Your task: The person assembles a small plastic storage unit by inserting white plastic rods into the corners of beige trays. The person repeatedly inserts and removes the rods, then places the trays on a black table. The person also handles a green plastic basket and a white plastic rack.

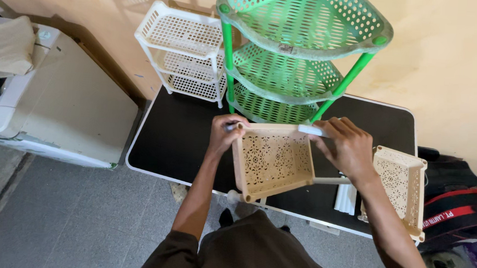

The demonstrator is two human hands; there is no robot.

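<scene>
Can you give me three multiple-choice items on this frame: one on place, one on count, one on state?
1. Where does the green three-tier plastic corner rack stand?
A. on the grey floor
B. at the back of the black table
C. on the white appliance

2. How many beige perforated plastic shelf trays are in view?
A. one
B. two
C. four

3. How is the beige tray nearer the left hand held?
A. flat on the table
B. gripped by both hands, tilted
C. stacked in the rack

Answers: 1 B, its legs meet the tabletop by the wall. 2 B, a second tray lies beyond the right hand. 3 B, hands clasp opposite corners.
</scene>
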